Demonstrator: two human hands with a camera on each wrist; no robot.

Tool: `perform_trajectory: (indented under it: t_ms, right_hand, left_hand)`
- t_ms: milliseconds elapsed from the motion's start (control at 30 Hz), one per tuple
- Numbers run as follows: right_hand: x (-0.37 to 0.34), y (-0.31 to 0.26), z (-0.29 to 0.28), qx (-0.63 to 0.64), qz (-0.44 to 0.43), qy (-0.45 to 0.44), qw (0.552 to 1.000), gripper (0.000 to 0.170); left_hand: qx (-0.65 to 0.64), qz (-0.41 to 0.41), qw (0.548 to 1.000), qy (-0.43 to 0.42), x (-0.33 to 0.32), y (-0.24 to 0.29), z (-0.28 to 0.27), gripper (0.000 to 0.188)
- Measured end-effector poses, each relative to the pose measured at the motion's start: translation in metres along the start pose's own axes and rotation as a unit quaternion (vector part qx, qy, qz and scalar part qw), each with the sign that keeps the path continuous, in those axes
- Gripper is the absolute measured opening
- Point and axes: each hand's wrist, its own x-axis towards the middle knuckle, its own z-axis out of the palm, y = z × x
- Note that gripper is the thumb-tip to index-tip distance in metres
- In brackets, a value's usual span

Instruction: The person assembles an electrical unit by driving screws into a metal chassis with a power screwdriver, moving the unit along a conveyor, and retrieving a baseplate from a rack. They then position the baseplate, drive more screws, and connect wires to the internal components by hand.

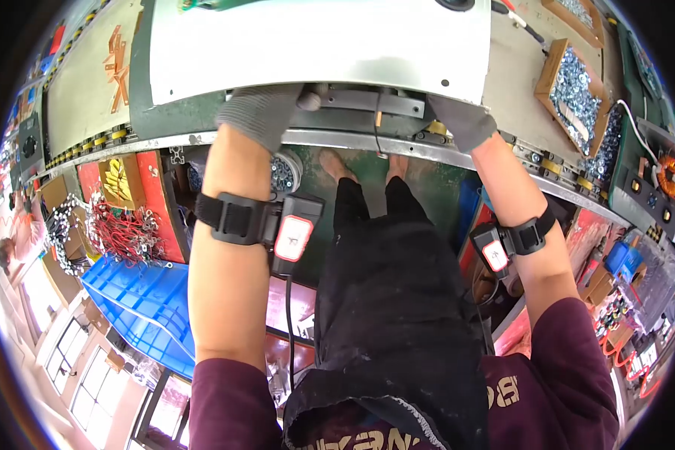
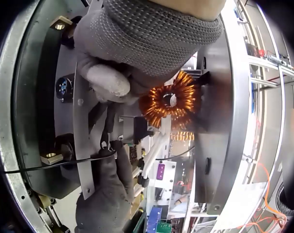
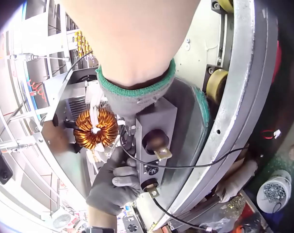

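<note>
reaching forward, left grip (image 1: 259, 116) curled round black cable (image 2: 110, 119), right grip (image 1: 461, 122) bent in, hold unclear

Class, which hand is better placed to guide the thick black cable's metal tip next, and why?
Probably the right hand: its fingertips are close beside the metal tip, while the left hand is farther back, along the thick black cable.

An assembly workshop: boxed metal fasteners (image 1: 575, 86) at upper right, heaped red wires (image 1: 127, 234) at left, rollers (image 3: 216, 86) along the counter (image 1: 514, 75).
</note>
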Motion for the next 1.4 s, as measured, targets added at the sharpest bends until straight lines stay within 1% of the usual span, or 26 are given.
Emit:
perform_trajectory:
  t_ms: [33,133,167,233,267,300,333,367,433,467,533,567,600,633,733,800,967,1000,1033,1067,1133,1167,1200,1233,1367,1400]
  right_hand:
    - [-0.001,-0.002,0.002,0.130,0.095,-0.010,0.987,0.025]
    - [0.003,-0.011,-0.002,0.207,0.199,-0.049,0.957,0.023]
    - [-0.002,-0.006,0.003,0.208,0.200,-0.049,0.956,0.023]
    - [-0.012,0.004,0.017,0.434,0.226,-0.010,0.872,0.021]
    - [-0.014,0.007,0.014,0.434,0.227,-0.010,0.872,0.021]
    - [-0.015,0.009,0.009,0.172,0.074,-0.045,0.981,0.019]
    - [-0.011,0.009,0.004,-0.107,-0.087,-0.075,0.988,0.018]
    - [-0.008,0.006,0.002,-0.107,-0.087,-0.075,0.988,0.018]
    - [-0.002,-0.004,-0.003,0.021,0.092,-0.212,0.973,0.019]
    - [0.000,-0.011,-0.005,0.022,0.092,-0.213,0.973,0.019]
    - [0.002,-0.024,-0.006,0.231,0.352,-0.202,0.884,0.019]
    - [0.000,-0.021,-0.004,0.232,0.351,-0.202,0.884,0.019]
    - [-0.002,-0.015,-0.001,0.097,0.196,-0.205,0.954,0.019]
    - [-0.002,-0.013,0.001,-0.044,0.030,-0.199,0.979,0.020]
    - [0.000,-0.018,0.004,-0.011,0.076,-0.157,0.985,0.018]
    - [-0.001,-0.019,0.002,-0.003,0.082,-0.153,0.985,0.017]
    - [-0.001,-0.010,-0.001,0.075,0.184,-0.139,0.970,0.018]
    - [0.000,-0.007,-0.001,-0.079,0.027,-0.143,0.986,0.020]
    - [0.001,-0.004,0.000,-0.230,-0.131,-0.139,0.954,0.022]
    - [-0.003,0.000,0.002,-0.230,-0.131,-0.139,0.954,0.022]
    - [-0.010,0.000,0.005,-0.058,-0.056,-0.122,0.989,0.027]
    - [-0.007,-0.002,-0.002,-0.059,-0.053,-0.121,0.989,0.027]
    - [-0.002,-0.005,-0.014,0.033,0.107,-0.199,0.974,0.026]
    - [0.003,-0.009,-0.022,0.125,0.262,-0.269,0.919,0.026]
    - [0.003,-0.018,-0.015,0.306,0.282,-0.211,0.884,0.024]
    - [0.003,-0.021,-0.009,0.173,0.195,-0.185,0.948,0.024]
  left_hand:
    - [-0.010,0.003,1.000,-0.001,0.001,-0.002,0.003,0.028]
    - [-0.039,0.018,0.999,0.000,0.004,-0.004,0.008,0.028]
    - [-0.049,0.024,0.999,0.001,0.004,-0.004,0.009,0.028]
    - [-0.069,0.036,0.997,0.004,0.005,-0.006,0.010,0.028]
    - [-0.080,0.042,0.996,0.005,0.005,-0.007,0.011,0.028]
    - [-0.091,0.047,0.995,0.007,0.004,-0.008,0.011,0.028]
    - [-0.102,0.053,0.993,0.009,0.004,-0.009,0.011,0.028]
    - [-0.113,0.059,0.992,0.011,0.003,-0.010,0.011,0.028]
    - [-0.134,0.071,0.988,0.014,0.002,-0.013,0.011,0.028]
    - [-0.145,0.077,0.986,0.017,0.002,-0.013,0.010,0.028]
    - [-0.166,0.091,0.982,0.023,0.001,-0.015,0.007,0.028]
    - [-0.176,0.098,0.979,0.025,0.001,-0.016,0.006,0.028]
    - [-0.186,0.105,0.977,0.027,0.001,-0.017,0.005,0.028]
    - [-0.186,0.105,0.977,0.028,0.001,-0.018,0.004,0.028]
    - [-0.232,0.121,0.965,0.022,0.000,-0.015,0.002,0.021]
    - [-0.163,0.022,0.986,0.016,-0.004,-0.005,0.002,0.032]
    - [-0.122,0.040,0.990,0.052,0.011,-0.009,0.000,0.033]
    - [-0.110,0.044,0.991,0.061,0.004,-0.012,-0.001,0.033]
    - [-0.098,0.048,0.991,0.070,0.002,-0.013,0.000,0.034]
    - [-0.087,0.052,0.992,0.080,0.001,-0.014,0.001,0.034]
    - [-0.063,0.058,0.992,0.096,0.013,-0.010,0.010,0.034]
    - [-0.049,0.062,0.992,0.102,0.009,-0.013,0.012,0.034]
    - [-0.036,0.065,0.991,0.107,0.013,-0.012,0.015,0.034]
    - [-0.023,0.070,0.991,0.114,0.013,-0.012,0.017,0.035]
    - [0.030,0.084,0.986,0.142,0.016,-0.016,0.021,0.035]
    - [0.045,0.086,0.984,0.149,0.027,-0.018,0.018,0.036]
